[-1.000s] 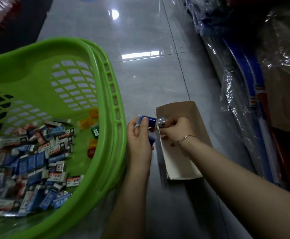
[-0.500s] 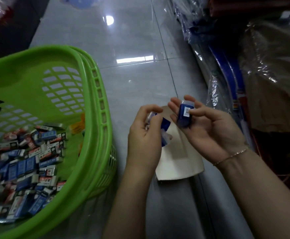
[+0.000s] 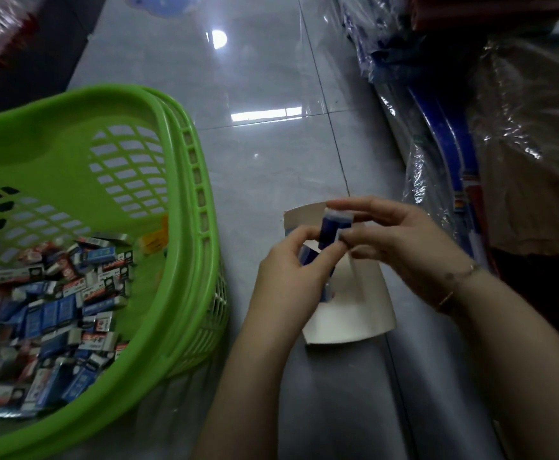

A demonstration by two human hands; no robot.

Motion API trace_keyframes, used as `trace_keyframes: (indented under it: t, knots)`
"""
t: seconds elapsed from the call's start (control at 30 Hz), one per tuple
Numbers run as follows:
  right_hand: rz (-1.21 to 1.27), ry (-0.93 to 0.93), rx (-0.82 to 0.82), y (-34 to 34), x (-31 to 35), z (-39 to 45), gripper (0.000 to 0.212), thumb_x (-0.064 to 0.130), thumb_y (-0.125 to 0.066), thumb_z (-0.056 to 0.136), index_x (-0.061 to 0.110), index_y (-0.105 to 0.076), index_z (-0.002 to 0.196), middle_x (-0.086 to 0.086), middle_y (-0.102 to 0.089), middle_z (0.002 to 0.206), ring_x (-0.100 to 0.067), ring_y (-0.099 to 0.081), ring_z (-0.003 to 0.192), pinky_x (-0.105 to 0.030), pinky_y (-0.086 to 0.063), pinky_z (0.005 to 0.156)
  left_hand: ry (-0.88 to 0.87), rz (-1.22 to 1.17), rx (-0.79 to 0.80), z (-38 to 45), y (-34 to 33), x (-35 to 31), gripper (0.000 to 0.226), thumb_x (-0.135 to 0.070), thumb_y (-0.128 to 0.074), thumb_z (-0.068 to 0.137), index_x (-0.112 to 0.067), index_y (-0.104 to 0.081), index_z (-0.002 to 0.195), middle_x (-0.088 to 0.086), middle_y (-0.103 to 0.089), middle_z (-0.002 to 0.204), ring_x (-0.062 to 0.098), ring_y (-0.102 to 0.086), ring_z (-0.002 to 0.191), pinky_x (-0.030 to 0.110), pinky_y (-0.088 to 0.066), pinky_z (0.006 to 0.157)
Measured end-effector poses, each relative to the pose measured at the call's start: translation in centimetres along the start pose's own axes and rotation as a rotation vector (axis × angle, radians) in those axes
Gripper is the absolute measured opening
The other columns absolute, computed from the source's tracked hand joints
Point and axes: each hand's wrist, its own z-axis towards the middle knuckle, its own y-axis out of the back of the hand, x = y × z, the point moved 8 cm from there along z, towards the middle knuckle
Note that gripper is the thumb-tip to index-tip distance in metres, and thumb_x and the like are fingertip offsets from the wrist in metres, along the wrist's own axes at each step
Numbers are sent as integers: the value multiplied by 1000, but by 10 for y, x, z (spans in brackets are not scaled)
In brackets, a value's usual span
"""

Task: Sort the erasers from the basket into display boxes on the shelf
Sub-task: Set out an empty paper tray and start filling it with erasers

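Erasers in blue sleeves are being pinched by both the left hand and right hand above the display box, right of the basket; lowering them in looks next.

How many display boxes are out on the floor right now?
1. A single open cardboard display box lies on the floor tiles right of the green basket, under both hands, which hide part of it. Others may sit outside the view.
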Motion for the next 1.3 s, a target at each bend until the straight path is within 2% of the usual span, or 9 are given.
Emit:
trace_keyframes:
  t: [0.17, 0.27, 0.37, 0.5, 0.7, 0.83, 1.07, 1.23, 1.3]
  knots:
    - [-197, 18, -134, 14, 8, 8, 33, -6, -65, 77, 13, -65, 105, -3, -61, 88, -13, -61, 67, -17, -55, 54, -81, 165, -94, 6, 12, -10, 24, -42, -66, 84, -42, -61, 108, -14, -69, 80, 4, -67, 74, 38, -59, 69]
    - [-427, 40, -271, 4, -3, 23, 21, -3, -63, 77, 10, -65, 94, -7, -63, 88, -22, -61, 74, -36, -57, 70, -115, 100, -269, 7, 36, -12, 21, -32, -67, 85, -28, -63, 105, -3, -68, 79, 10, -67, 65, 30, -56, 56]
    - [-842, 22, -305, -17, -16, 42, 24, 9, -58, 81, 13, -57, 105, -12, -59, 108, -33, -58, 97, -36, -49, 81, -77, 224, -372, 10, 50, -3, 30, -36, -68, 84, -27, -62, 112, -3, -63, 103, 11, -60, 89, 28, -49, 74]
    - [-1135, -92, -221, -41, -40, 64, 39, 11, -55, 88, 14, -40, 123, -16, -49, 117, -37, -54, 103, -35, -38, 71, 73, 513, -274, 18, 43, 16, 42, -40, -64, 85, -25, -61, 124, 6, -65, 116, 21, -58, 110, 35, -46, 93]
    - [-826, -63, -352, -34, -54, 71, 31, 4, -53, 81, 9, -49, 112, -18, -53, 111, -37, -53, 100, -28, -32, 71, 87, 445, -259, 19, 41, 17, 33, -33, -65, 85, -21, -67, 116, 6, -70, 106, 20, -61, 105, 32, -46, 90]
    - [-530, -82, -479, -26, -70, 67, 29, 3, -61, 78, 8, -57, 106, -13, -64, 106, -30, -60, 97, -24, -38, 69, 93, 371, -268, 17, 42, 14, 31, -28, -67, 84, -19, -69, 114, 3, -71, 107, 17, -63, 101, 29, -49, 87]
    - [-183, -177, -539, -19, -87, 71, 23, 6, -72, 70, 16, -60, 87, -3, -66, 85, -15, -60, 76, -25, -45, 67, 112, 248, -237, 16, 41, 18, 30, -24, -68, 84, -15, -70, 112, 8, -72, 102, 19, -68, 93, 39, -55, 82]
    - [-18, -232, -499, -19, -89, 72, 26, 4, -74, 71, 7, -64, 95, 0, -62, 77, -13, -59, 71, -23, -47, 61, 85, 231, -231, 15, 41, 19, 25, -26, -68, 85, -16, -70, 107, 2, -70, 91, 14, -67, 84, 31, -55, 77]
    - [14, -296, -494, -18, -90, 68, 37, 1, -73, 72, 4, -60, 107, -8, -65, 90, -20, -63, 79, -29, -53, 69, 47, 188, -273, 14, 43, 16, 17, -28, -68, 85, -14, -68, 95, -2, -66, 80, 8, -62, 72, 25, -51, 66]
